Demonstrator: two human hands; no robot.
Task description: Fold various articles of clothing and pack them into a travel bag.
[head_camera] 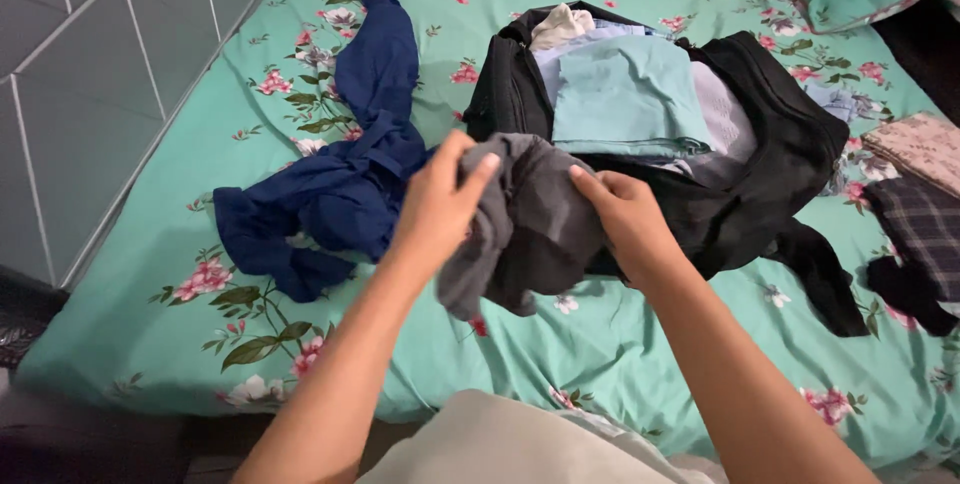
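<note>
My hands, left point(440, 199) and right point(622, 212), grasping grey garment point(525, 234) bunched above bed point(600, 344), probably for folding; open black bag point(770, 164) behind.

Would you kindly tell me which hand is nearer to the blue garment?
Left. The left hand grips the grey cloth right beside the blue garment; the right hand is farther away.

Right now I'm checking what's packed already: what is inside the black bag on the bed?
The black bag holds folded clothes: a light blue piece on top, white cloth behind it. Anything beneath them is covered.
</note>
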